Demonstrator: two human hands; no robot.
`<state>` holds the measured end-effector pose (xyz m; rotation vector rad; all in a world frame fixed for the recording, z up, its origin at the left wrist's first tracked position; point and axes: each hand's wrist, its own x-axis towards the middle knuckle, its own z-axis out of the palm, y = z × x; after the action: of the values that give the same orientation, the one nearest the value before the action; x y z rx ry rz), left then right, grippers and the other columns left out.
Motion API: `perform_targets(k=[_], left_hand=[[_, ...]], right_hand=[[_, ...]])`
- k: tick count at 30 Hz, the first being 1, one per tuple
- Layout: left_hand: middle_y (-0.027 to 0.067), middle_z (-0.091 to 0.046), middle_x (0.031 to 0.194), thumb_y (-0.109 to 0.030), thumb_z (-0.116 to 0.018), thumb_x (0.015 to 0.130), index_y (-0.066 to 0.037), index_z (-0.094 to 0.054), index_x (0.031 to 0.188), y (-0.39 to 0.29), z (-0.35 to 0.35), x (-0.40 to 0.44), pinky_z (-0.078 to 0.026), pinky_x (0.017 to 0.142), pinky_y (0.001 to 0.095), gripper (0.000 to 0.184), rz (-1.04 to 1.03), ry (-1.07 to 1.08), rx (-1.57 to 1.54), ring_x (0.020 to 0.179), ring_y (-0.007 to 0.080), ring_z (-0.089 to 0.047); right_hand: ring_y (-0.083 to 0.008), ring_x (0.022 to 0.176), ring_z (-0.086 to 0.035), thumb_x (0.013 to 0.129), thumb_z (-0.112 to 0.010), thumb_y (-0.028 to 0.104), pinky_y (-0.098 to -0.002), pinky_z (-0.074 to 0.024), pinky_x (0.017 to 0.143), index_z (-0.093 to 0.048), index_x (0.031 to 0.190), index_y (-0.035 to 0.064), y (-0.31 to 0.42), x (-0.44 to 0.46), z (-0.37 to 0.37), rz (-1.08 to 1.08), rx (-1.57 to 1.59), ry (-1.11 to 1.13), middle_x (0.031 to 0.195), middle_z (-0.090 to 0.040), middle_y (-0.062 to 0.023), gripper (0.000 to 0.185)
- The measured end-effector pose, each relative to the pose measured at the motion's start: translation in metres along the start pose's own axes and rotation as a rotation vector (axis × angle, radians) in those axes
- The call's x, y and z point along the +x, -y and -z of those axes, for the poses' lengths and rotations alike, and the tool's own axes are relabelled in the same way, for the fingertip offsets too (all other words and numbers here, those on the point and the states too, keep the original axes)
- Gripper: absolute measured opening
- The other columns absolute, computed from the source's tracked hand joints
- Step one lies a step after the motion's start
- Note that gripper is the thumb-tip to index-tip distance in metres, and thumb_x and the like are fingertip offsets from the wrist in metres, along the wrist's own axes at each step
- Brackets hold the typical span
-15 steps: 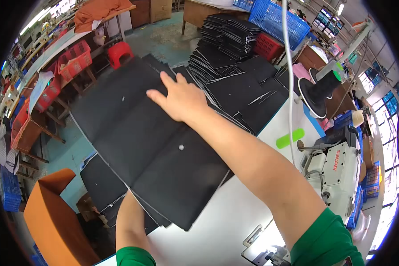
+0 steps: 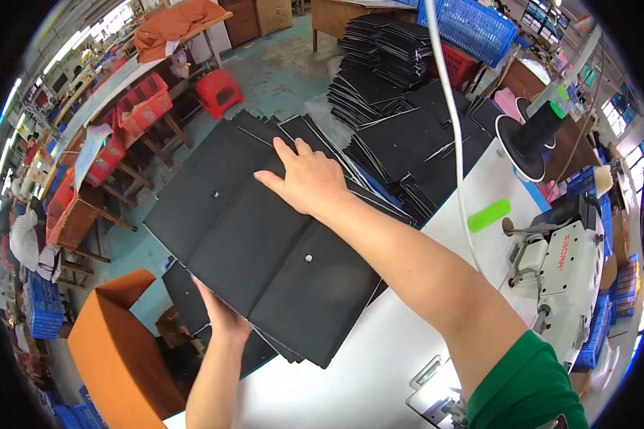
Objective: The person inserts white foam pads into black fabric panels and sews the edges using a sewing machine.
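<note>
A stack of black fabric panels with pale edges is held tilted over the white table. Each half of its top panel shows a small whitish spot, and a crease runs between the halves. My left hand grips the stack at its lower left edge, its fingers mostly hidden underneath. On top, near the far right side, my right hand lies with its thumb and fingers apart.
A white sewing machine stands at the right, with a black thread cone behind it. More black panels are piled beyond the table. An orange bin stands at lower left, and a red stool farther back.
My left hand has come further out from under the stack and shows at its lower left edge. My right hand stays on top. The whole view has shifted slightly.
</note>
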<state>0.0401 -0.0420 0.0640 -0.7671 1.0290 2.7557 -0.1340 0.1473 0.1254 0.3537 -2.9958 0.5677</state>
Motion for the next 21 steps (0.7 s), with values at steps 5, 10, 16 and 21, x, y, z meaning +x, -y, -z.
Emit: perform_targets(k=[5, 10, 16, 21], left_hand=[[0.0142, -0.056, 0.133, -0.039, -0.074, 0.088, -0.007, -0.041, 0.144, -0.005, -0.026, -0.01, -0.052, 0.097, 0.0423, 0.073, -0.042, 0.003, 0.252, 0.122, 0.0273, -0.056], [0.0155, -0.053, 0.134, -0.035, -0.08, 0.083, -0.007, -0.034, 0.147, 0.003, -0.067, -0.001, -0.054, 0.095, 0.0419, 0.083, -0.103, 0.022, 0.246, 0.124, 0.0292, -0.054], [0.0184, -0.044, 0.144, -0.036, -0.082, 0.081, -0.007, -0.024, 0.153, 0.009, -0.089, 0.021, -0.046, 0.104, 0.041, 0.096, -0.262, 0.0, 0.28, 0.131, 0.0312, -0.048], [0.0227, -0.032, 0.154, -0.04, -0.083, 0.08, -0.007, -0.007, 0.158, 0.007, -0.107, 0.046, -0.038, 0.11, 0.0401, 0.114, -0.26, -0.064, 0.322, 0.138, 0.0333, -0.041]], right_hand=[[-0.0412, 0.124, -0.054, 0.089, -0.048, 0.071, -0.0483, -0.0454, 0.101, -0.036, 0.152, 0.0133, -0.023, -0.006, 0.02, -0.023, 0.078, 0.074, 0.148, -0.043, -0.0231, 0.086], [-0.0385, 0.138, -0.041, 0.09, -0.041, 0.075, -0.044, -0.0349, 0.112, -0.031, 0.155, 0.0143, -0.09, -0.001, 0.021, -0.164, 0.195, 0.143, 0.157, -0.033, -0.0219, 0.09], [-0.0306, 0.131, -0.049, 0.09, -0.036, 0.08, -0.0391, -0.0368, 0.11, -0.049, 0.144, 0.0079, -0.157, -0.006, 0.021, -0.387, 0.748, 0.348, 0.146, -0.049, -0.0186, 0.091], [-0.0275, 0.12, -0.057, 0.091, -0.038, 0.077, -0.0388, -0.0408, 0.106, -0.062, 0.131, 0.0021, -0.192, 0.008, 0.002, -0.574, 1.009, 0.438, 0.132, -0.061, -0.0173, 0.089]])
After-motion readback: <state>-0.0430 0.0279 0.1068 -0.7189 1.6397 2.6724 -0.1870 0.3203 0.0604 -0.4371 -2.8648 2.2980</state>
